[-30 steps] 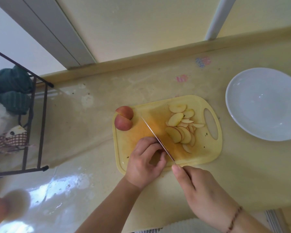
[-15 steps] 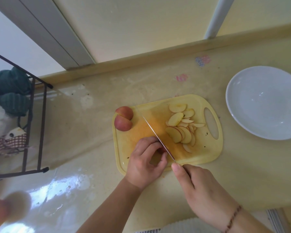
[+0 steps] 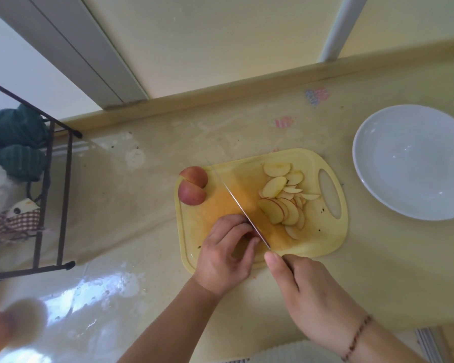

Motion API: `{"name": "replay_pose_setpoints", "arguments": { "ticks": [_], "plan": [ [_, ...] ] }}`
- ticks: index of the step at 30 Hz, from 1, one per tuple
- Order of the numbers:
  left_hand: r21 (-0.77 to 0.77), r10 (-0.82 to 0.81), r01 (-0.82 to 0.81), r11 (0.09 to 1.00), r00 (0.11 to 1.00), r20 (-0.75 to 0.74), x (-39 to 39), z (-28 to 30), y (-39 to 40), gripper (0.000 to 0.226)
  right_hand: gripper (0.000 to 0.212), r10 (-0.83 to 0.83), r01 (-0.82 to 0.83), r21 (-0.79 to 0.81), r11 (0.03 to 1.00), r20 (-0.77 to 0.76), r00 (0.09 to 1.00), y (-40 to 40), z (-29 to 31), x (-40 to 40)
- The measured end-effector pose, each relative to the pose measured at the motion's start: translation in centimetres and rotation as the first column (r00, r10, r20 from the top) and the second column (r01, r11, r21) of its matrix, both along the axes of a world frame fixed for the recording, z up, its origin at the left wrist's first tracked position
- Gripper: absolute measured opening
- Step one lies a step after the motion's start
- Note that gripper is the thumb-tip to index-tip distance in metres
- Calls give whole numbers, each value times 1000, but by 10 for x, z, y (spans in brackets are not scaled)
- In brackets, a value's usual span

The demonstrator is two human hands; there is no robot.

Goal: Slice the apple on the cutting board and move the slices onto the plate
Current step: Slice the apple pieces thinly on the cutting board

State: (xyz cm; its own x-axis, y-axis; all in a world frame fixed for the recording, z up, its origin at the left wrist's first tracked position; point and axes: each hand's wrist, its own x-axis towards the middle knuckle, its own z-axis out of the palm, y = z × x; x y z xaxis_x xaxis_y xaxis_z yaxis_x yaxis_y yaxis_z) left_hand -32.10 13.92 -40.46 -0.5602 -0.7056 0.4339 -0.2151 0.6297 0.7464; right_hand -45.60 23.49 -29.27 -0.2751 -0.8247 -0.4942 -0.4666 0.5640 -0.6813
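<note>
Slicing is being done: apple piece (image 3: 249, 233) is being pinned under curled left hand (image 3: 224, 258) fingers; knife (image 3: 243, 209) is being gripped by right hand (image 3: 307, 289); knuckles are best being kept against the blade.

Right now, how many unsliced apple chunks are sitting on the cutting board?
2 in plain view, touching at the board's far left corner: one behind, one in front. A third seems mostly hidden under the left hand.

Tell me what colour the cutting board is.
Pale yellow, with an orange-stained middle; the cutting board shows best in the head view.
</note>
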Motion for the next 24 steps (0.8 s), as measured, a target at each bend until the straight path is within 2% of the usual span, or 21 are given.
{"name": "replay_pose_setpoints", "arguments": {
  "ticks": [8, 13, 17, 24],
  "plan": [
    [5, 9, -9, 1000, 1000, 3, -1, -1, 0, 18, 54, 10, -9, -27, 1000, 7, 1000, -11, -2, 2],
    [21, 30, -31, 999, 999, 10, -1, 1, 0, 16, 55, -9, 8, 18, 1000, 46, 999, 0, -1, 2],
    [15, 30, -30, 999, 999, 27, -1, 1, 0, 15, 54, 20, -20, 21, 1000, -4, 1000, -11, -15, -1],
    [17, 32, -32, 999, 999, 40, -1, 1, 1, 17, 56, 13, -13, 63, 998, 10, 1000, 10, -20, -2]
  ]
}}
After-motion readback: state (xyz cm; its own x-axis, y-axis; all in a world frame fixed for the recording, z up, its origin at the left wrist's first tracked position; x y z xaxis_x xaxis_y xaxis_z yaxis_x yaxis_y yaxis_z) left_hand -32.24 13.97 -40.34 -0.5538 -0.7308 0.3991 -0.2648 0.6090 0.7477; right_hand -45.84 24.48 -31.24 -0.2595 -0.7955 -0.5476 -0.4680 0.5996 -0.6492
